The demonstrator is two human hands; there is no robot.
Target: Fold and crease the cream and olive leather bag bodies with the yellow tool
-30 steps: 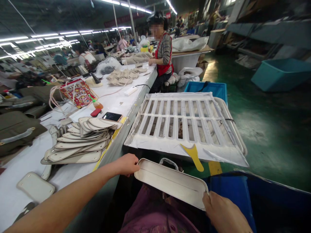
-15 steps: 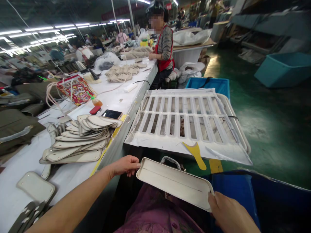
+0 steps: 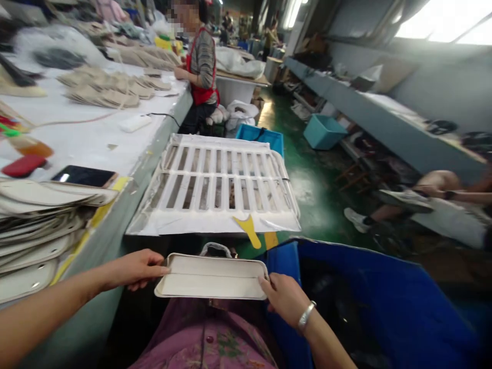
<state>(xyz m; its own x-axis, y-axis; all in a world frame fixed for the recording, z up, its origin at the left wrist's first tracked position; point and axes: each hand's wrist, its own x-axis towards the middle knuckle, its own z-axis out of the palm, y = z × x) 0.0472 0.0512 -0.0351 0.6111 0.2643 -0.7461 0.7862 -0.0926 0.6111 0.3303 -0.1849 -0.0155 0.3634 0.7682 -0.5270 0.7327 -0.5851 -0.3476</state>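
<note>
A cream bag [image 3: 215,279] is held level in front of my lap, its long rectangular face with rounded corners and a lengthwise line turned up. A wrapped handle [image 3: 217,248] shows behind its far edge. My left hand [image 3: 144,269] pinches the left end between thumb and fingers. On the right end, my right hand [image 3: 284,294] grips with the thumb on top and the other fingers partly hidden beneath. Left of my left hand, a pile of cream panels [image 3: 42,230] with metal eyelets lies on the white table [image 3: 100,143].
A white slatted rack [image 3: 215,218] stands ahead, with a yellow piece [image 3: 249,230] on its near edge. A large blue bin [image 3: 384,297] is at my right. A phone [image 3: 84,176] lies on the table. A co-worker in a red apron [image 3: 202,61] sits beyond; another person's leg [image 3: 384,210] shows at right.
My view has swung to the right, bringing the blue bin and the other person's leg into sight. The bag has gone from slanting down rightward to nearly level, both hands still on it.
</note>
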